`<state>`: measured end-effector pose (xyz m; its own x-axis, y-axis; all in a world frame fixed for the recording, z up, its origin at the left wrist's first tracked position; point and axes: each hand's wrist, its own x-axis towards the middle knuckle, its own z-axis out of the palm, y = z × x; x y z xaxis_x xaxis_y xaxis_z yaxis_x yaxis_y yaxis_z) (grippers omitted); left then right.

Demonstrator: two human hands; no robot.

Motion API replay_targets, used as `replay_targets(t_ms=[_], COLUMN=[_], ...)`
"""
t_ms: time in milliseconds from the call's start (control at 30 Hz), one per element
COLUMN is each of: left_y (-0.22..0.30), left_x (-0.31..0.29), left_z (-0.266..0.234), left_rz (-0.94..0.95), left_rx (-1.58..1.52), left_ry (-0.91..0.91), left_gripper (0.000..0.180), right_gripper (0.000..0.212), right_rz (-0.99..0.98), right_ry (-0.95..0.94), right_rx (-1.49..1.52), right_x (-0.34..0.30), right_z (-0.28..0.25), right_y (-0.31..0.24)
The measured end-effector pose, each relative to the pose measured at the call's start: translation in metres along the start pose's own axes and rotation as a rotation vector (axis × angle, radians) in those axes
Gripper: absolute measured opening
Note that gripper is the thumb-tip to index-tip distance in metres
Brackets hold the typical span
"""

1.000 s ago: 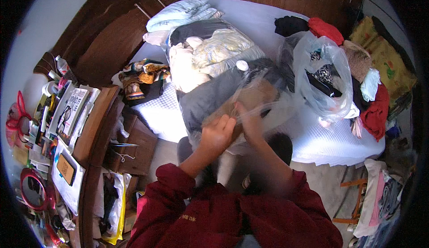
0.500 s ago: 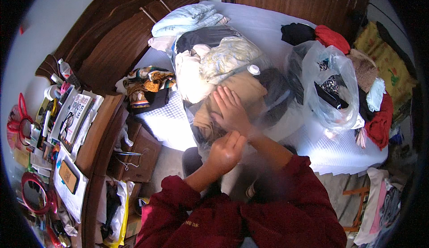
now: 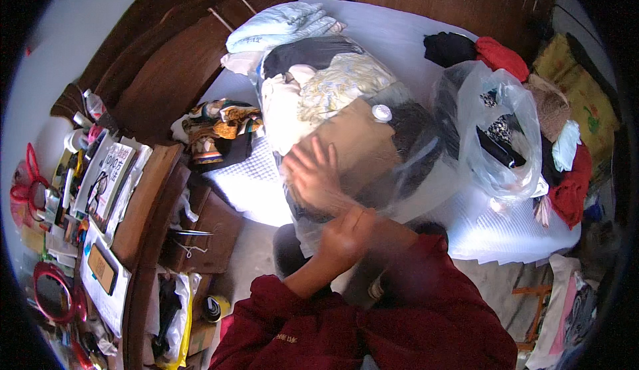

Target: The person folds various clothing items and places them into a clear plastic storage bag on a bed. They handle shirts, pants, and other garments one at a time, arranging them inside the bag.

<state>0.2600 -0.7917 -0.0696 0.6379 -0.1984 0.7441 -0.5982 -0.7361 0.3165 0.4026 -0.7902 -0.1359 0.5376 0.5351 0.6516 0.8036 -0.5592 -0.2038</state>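
Observation:
A large clear plastic storage bag (image 3: pixel 426 190) with a white round valve cap (image 3: pixel 381 113) lies on the bed, filled with folded clothes. A tan garment (image 3: pixel 356 147) is at its near side, beside cream, patterned and dark pieces. My right hand (image 3: pixel 313 178) is spread over the near left corner of the tan garment, and its forearm looks hazy, as if behind the film. My left hand (image 3: pixel 346 233) is closed at the bag's near edge, close to my right wrist, pinching what appears to be the film.
Right of the bag stands another open clear plastic bag (image 3: pixel 496 177) of dark clothes, with red garments (image 3: pixel 569 193) beyond. A patterned cloth (image 3: pixel 223 130) lies left, a folded pale blue quilt (image 3: pixel 283 27) behind. A cluttered desk (image 3: pixel 150 197) runs along the left, with a phone (image 3: pixel 102 265).
My right hand has moved left and nearer, off the middle of the tan garment, which now lies flatter and wider. My left hand has shifted slightly right and nearer, still closed.

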Motion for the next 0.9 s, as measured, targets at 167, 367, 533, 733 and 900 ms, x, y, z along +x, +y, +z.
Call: replay_targets(t_ms=[167,367,533,733,900], left_y=[0.006,0.007,0.016,0.026,0.052], left_x=[0.01,0.0,0.007,0.004,0.011], left_z=[-0.002,-0.013,-0.007,0.006,0.007], left_rz=[0.094,-0.024,-0.085,-0.047,-0.025], left_rx=[-0.058,0.074,0.044,0.038,-0.112], left_ry=[0.008,-0.087,0.004,-0.068,-0.083], left_gripper=[0.018,0.016,0.013,0.014,0.018], right_gripper=[0.032,0.031,0.058,0.065,0.059], right_rz=[-0.051,0.003,0.267,0.322,0.298], right_ry=[0.016,0.129,0.154,0.16,0.186], right_rx=[-0.136,0.333,-0.369,-0.271,-0.221], right_x=[0.016,0.024,0.015,-0.002,-0.021], right_z=[0.021,0.022,-0.052,-0.05,-0.064], right_y=[-0.006,0.022,0.099,0.111,0.106])
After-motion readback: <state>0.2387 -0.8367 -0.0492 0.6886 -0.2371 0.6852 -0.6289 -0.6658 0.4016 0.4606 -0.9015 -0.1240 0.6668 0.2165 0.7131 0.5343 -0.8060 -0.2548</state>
